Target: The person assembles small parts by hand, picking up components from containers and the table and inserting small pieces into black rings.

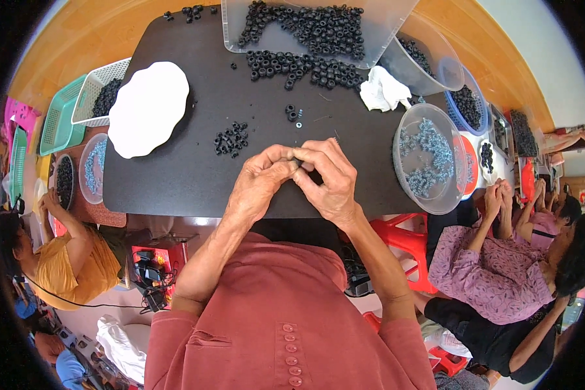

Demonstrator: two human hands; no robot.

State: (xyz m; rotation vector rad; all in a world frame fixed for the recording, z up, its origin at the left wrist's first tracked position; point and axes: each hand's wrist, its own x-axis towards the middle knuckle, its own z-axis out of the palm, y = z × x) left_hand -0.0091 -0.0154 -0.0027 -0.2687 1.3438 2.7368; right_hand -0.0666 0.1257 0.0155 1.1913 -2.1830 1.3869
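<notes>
My left hand (259,181) and my right hand (331,179) meet at the table's near edge, fingertips pinched together. Between them is a small black ring-like part (297,162), mostly covered by the fingers. Left of the fingertips lies a loose cluster of small black parts (231,139). Just beyond the hands are a few black rings (291,113) and a tiny pale blue ring (298,125). Farther back, many black rings (305,69) spill out in front of a transparent bin (231,47) that holds more of them.
A white scalloped plate (148,109) sits at the left. To the right stand a round transparent tub (403,185) of small blue parts, a crumpled white cloth (385,89) and a blue basket (480,97). People sit at both sides; a red stool (406,250) is below the table.
</notes>
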